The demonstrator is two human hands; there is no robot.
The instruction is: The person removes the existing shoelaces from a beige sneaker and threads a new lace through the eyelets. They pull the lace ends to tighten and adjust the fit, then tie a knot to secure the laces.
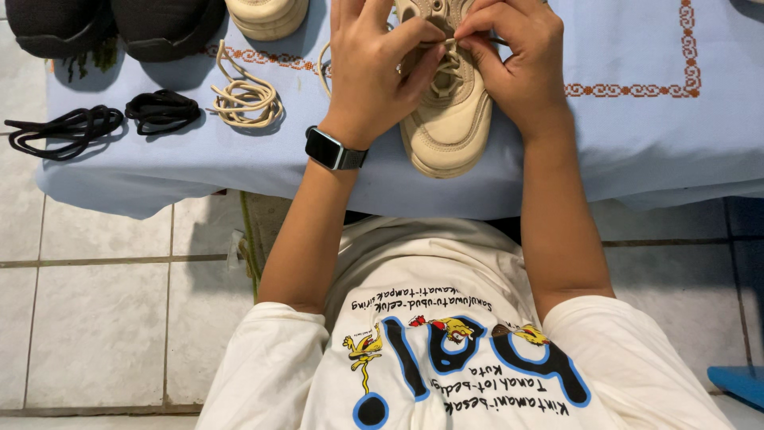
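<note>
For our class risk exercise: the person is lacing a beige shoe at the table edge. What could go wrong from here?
1. The beige shoe overhangs the table edge; a tug might pull it off.
2. The lace end, pinched between both hands' fingertips, may slip free.
3. The loose beige lace nearby could get snagged.

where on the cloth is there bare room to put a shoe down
Free: the blue cloth right of the right hand, below the embroidered border. Crowded: left, with black laces, beige lace, and the beige shoe under both hands.
</note>
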